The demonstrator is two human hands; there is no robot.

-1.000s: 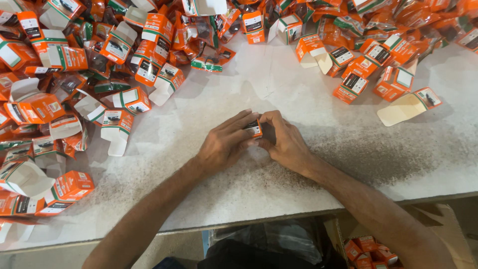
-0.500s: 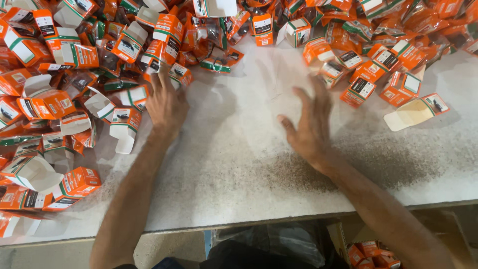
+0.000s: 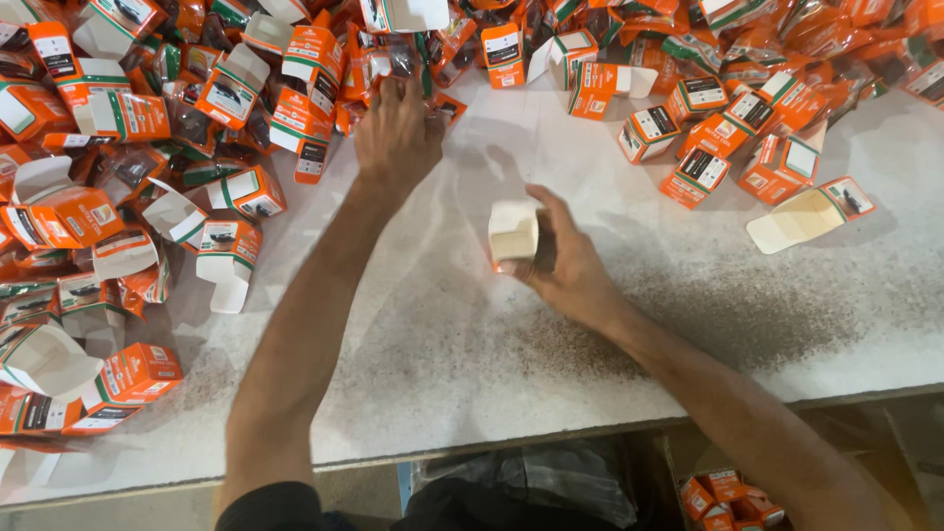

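While the left hand [image 3: 398, 133] reaches flat into the boxes [image 3: 295, 88], the right hand [image 3: 565, 265] grips 1 open carton [image 3: 513, 234]

A white speckled counter [image 3: 511, 393] fills the view, evenly lit; below its front edge is shadowed floor [image 3: 374, 487].

left fingertips: buried in the orange cartons [image 3: 324, 69] at the bench's [image 3: 442, 374] far edge
small box [image 3: 513, 234]: motion-blurred
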